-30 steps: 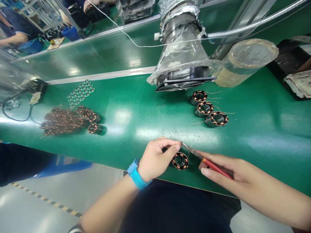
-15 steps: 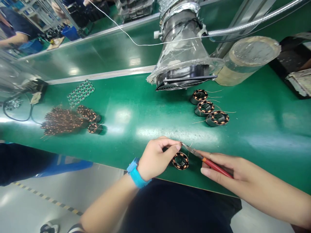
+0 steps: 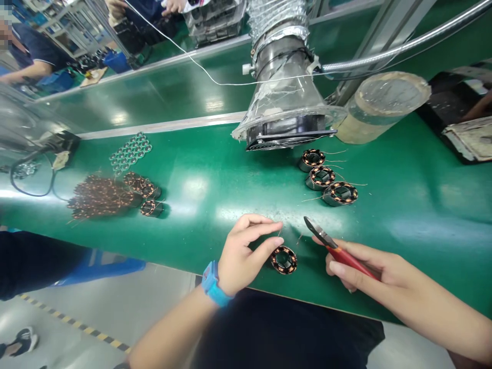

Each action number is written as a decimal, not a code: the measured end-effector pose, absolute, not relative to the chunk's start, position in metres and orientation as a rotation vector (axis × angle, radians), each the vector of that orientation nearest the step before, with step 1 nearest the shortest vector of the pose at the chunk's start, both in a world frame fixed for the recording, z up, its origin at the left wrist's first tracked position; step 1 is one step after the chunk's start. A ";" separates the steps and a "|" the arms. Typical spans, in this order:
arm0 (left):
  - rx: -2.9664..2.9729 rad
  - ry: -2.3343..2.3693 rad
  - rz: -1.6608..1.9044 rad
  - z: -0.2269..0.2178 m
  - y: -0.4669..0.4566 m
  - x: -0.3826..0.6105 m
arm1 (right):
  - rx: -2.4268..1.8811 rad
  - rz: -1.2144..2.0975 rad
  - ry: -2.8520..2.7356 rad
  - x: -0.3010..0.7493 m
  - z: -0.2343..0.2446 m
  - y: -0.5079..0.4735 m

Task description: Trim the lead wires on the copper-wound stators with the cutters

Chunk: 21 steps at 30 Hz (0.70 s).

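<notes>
My left hand [image 3: 246, 251], with a blue watch on its wrist, is at a motor stator [image 3: 284, 260] near the table's front edge. Its thumb and forefinger are apart, just above the stator's rim, with a thin wire showing between the tips. The stator is a black ring with copper windings, and its left side is partly behind the hand. My right hand [image 3: 357, 266] is closed round the red handles of wire cutters [image 3: 333, 247]. Their dark jaws point up and left, clear of the stator. A short copper wire [image 3: 299, 239] stands up between stator and cutters.
Three stators [image 3: 322, 177] stand under a fan hood [image 3: 288, 123] on the green table [image 3: 215, 179]. Many stators [image 3: 102, 197] are grouped at left, before small round parts [image 3: 130, 152]. A plastic tub [image 3: 384, 107] and black box [image 3: 461, 107] stand right. Co-workers [image 3: 34, 51] sit beyond the partition.
The wire cutters have moved right, away from the wire and my left fingertips. My left thumb and forefinger have come apart from their pinch. The stator stays in place on the table.
</notes>
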<state>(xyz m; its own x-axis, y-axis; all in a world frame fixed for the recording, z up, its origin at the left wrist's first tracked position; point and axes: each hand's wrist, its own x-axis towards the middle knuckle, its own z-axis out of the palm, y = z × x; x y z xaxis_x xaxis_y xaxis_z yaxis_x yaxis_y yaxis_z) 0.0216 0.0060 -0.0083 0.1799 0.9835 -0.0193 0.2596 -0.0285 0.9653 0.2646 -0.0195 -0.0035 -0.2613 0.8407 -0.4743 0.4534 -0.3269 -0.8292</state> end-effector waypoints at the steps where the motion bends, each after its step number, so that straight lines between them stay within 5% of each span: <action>1: 1.522 1.218 0.922 -0.009 0.009 0.021 | -1.653 1.623 -1.574 0.265 -0.005 -0.020; 13: 1.328 1.041 0.417 0.006 0.054 0.029 | -1.663 1.579 -1.560 0.267 -0.010 -0.021; 21: 0.891 1.146 0.756 -0.006 0.021 0.027 | -1.631 1.721 -1.620 0.262 -0.003 -0.035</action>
<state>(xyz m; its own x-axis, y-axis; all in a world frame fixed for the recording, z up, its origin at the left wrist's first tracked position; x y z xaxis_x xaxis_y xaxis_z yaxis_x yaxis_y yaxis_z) 0.0267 0.0209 -0.0057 0.2496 0.8673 -0.4307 -0.0549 0.4567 0.8879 0.2616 -0.0346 -0.0032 -0.3302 0.7891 -0.5179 0.4691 -0.3390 -0.8155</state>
